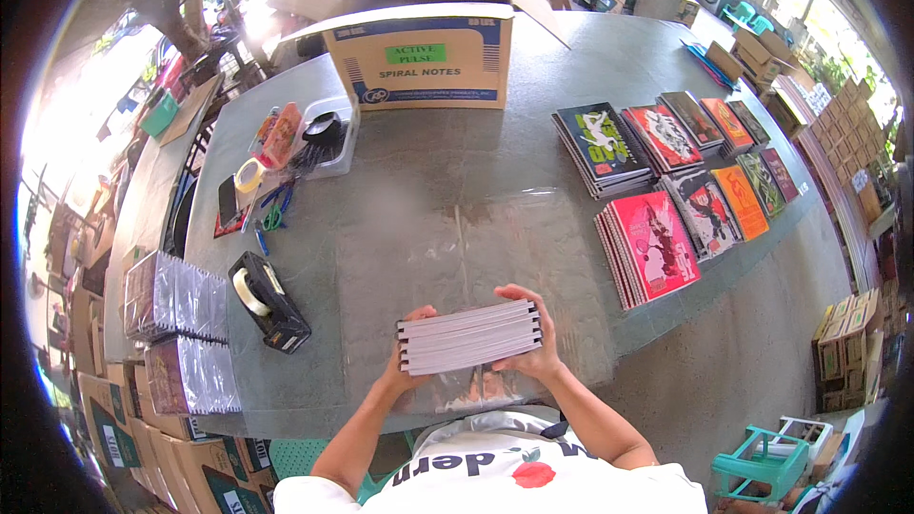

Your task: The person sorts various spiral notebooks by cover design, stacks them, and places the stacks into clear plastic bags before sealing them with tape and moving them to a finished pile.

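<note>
A thick stack of spiral notebooks [468,339] is held on edge between my two hands, its white page edges facing up and dark binding showing at both ends. My left hand [411,352] grips the left end, fingers partly hidden behind the stack. At the other end my right hand [535,338] wraps round the corner, fingers over the far side and thumb at the near side. Beneath them lies a clear plastic sheet [381,266] on the grey-green table [419,152].
Piles of notebooks with colourful covers [657,238] stand at the right. An open cardboard box [428,62] is at the back. On the left are a tape dispenser [267,300], a plastic tray [333,157] with odds and ends, scissors [273,217], and plastic-wrapped notebook bundles [186,333].
</note>
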A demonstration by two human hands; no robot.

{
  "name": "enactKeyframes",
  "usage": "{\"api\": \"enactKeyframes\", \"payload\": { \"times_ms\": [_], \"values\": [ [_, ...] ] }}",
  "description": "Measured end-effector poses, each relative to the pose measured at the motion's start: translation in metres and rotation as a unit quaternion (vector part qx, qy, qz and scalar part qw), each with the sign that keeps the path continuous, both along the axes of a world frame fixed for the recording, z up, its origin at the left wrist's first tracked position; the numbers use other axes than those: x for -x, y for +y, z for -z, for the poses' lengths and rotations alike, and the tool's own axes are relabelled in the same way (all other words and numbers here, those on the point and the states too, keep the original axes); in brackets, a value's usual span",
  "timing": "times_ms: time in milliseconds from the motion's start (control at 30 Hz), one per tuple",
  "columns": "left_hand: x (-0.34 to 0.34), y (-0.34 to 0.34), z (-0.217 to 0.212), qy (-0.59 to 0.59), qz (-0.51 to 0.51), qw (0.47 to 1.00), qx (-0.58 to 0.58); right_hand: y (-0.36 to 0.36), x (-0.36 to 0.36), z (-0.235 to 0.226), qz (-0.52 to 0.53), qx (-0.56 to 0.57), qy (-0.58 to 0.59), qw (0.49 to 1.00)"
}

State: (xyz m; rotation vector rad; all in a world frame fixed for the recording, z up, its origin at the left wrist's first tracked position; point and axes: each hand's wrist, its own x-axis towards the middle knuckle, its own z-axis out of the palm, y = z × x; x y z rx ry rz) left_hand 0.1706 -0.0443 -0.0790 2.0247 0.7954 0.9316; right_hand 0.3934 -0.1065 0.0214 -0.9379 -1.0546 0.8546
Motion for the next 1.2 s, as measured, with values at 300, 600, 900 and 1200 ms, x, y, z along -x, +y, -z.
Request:
{"api": "enactKeyframes", "payload": {
  "times_ms": [300, 600, 900, 1200],
  "values": [
    [-0.005, 0.004, 0.03, -0.006, 0.067, 0.979, 0.19, -0.014, -0.01, 0.025, 0.035, 0.01, 0.021, 0.999],
    [-0.012, -0.028, 0.064, 0.033, -0.025, 0.999, 0.03, -0.017, -0.057, 0.15, -0.048, 0.114, -0.151, 0.981],
    [-0.019, -0.028, -0.043, 0.002, 0.003, 0.95, 0.313, -0.018, -0.034, 0.012, -0.005, 0.275, -0.179, 0.945],
    [-0.022, 0.004, -0.058, 0.04, -0.009, 0.81, 0.584, 0.029, -0.046, 0.022, -0.098, 0.518, -0.345, 0.777]
  ]
}}
